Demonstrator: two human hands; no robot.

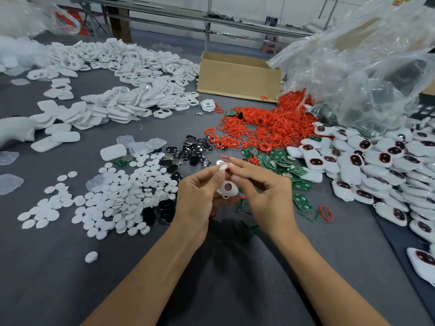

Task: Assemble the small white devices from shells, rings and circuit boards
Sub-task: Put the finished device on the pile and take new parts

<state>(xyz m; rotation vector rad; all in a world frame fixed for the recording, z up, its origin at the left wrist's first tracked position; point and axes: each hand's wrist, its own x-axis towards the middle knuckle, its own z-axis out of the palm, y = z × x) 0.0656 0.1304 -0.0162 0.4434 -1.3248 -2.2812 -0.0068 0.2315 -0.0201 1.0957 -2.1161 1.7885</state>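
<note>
We pinch one white shell (227, 188) between left hand (197, 196) and right hand (261, 191), over the tabletop's (70, 267) near edge. Red rings (266, 128), green boards (282, 165) and shells (141, 95) lie heaped past counting. One box (237, 78) toward the far edge, contents hidden.

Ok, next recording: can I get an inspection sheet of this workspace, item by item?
Surface: dark grey table, crowded with parts.
Job's things: white shell held over the table; piles of empty shells, red rings, green circuit boards, finished devices.
Clutter: white discs, black parts, plastic bags, cardboard box.
Hands: left hand grips the white shell; right hand pinches its top end.
Cables: nothing seen on the table.
Surroundings: metal bench behind the table.
</note>
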